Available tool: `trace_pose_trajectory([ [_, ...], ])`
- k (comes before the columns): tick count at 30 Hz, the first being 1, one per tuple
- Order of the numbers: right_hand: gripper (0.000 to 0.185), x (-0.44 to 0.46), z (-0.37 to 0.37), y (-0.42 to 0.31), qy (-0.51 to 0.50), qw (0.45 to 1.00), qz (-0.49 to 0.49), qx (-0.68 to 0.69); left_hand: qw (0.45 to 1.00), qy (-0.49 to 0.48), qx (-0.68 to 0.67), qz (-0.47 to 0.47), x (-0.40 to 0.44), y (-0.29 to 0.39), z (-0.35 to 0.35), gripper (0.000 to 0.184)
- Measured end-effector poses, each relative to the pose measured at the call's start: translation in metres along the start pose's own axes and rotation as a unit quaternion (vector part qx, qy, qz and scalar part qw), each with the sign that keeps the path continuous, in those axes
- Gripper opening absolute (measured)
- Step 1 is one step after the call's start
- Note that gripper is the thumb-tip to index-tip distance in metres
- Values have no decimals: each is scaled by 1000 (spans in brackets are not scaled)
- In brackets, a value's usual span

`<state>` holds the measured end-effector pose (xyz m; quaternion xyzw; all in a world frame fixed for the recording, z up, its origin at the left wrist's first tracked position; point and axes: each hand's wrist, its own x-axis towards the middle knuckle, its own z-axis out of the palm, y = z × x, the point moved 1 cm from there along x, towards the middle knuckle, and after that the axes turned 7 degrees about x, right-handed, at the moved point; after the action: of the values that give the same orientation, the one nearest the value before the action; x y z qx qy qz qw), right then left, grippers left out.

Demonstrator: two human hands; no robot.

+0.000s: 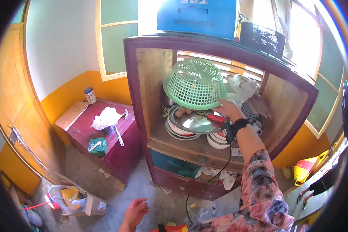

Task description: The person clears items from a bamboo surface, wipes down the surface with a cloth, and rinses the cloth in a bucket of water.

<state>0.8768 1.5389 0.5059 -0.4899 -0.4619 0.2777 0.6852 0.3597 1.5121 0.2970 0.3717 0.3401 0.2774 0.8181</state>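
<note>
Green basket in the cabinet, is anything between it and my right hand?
Nothing visible is: your right hand meets the green basket at its lower right rim. The round dish and the red object are below the basket, not between it and your hand.

one green colander (195,86), one blue box (197,17)

the basket (195,87) is pale green, gridded with square holes; the sleeve (259,178) is pink, black and grey floral, the wristband (241,123) black. the cabinet (228,50) is maroon outside, brown within, the box (197,19) on its top blue. the maroon tabletop (82,127) carries tan cardboard (73,115) along its left edge and a green tin (98,147) at its front edge.
</note>
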Motion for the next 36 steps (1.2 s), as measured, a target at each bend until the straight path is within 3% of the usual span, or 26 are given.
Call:
trace_pose_trajectory([
  [1, 42, -3, 5, -12, -11, 963, -5, -269, 1000, -20, 16, -6, 4, -1, 4, 27],
  [2, 51, -2, 5, -18, -26, 855, -8, -519, 999, -39, 30, -12, 8, -2, 10, 27],
  [6, 56, 8, -14, -2, -32, 893, 22, -448, 985, -157, 71, -4, 57, 25, 70, 34],
  [7, 52, 0, -1, -16, -37, 866, 13, -499, 981, -175, 86, 8, 70, 40, 94, 38],
  [9, 52, -5, 0, -14, -43, 878, 29, -475, 969, -220, 107, 6, 93, 81, 150, 46],
  [11, 51, -2, -12, -4, -52, 889, 43, -452, 967, -250, 46, 8, 129, 102, 188, 46],
  [14, 40, -2, -29, 5, -145, 947, -65, -279, 967, -252, 16, 13, 160, 130, 227, 41],
  [15, 36, -28, -4, -26, -2, 996, 26, -84, 971, -236, -3, 44, 166, 134, 233, 39],
  [16, 33, -50, 14, -48, 141, 977, 111, 117, 972, -221, -23, 74, 171, 136, 237, 36],
  [22, 25, -190, 35, -78, 141, 977, 98, 129, 976, -207, -19, 63, 200, 132, 228, 27],
  [26, 22, -298, 45, -60, 253, 944, 151, 151, 972, -233, -27, 2, 186, 129, 213, 26],
  [28, 22, -358, 51, -45, 310, 925, 151, 160, 982, -187, 20, 7, 164, 123, 202, 23],
  [30, 17, -421, 68, -31, 402, 888, 169, 142, 978, -195, 69, 20, 155, 93, 176, 17],
  [32, 11, -487, 93, -7, 510, 830, 203, 97, 948, -275, 158, 19, 132, 51, 152, 16],
  [34, 15, -563, 128, 21, 566, 787, 212, 124, 917, -320, 214, -108, 119, -14, 118, 10],
  [36, 16, -620, 181, 27, 648, 709, 259, 102, 859, -318, 370, -155, 99, -86, 73, 11],
])
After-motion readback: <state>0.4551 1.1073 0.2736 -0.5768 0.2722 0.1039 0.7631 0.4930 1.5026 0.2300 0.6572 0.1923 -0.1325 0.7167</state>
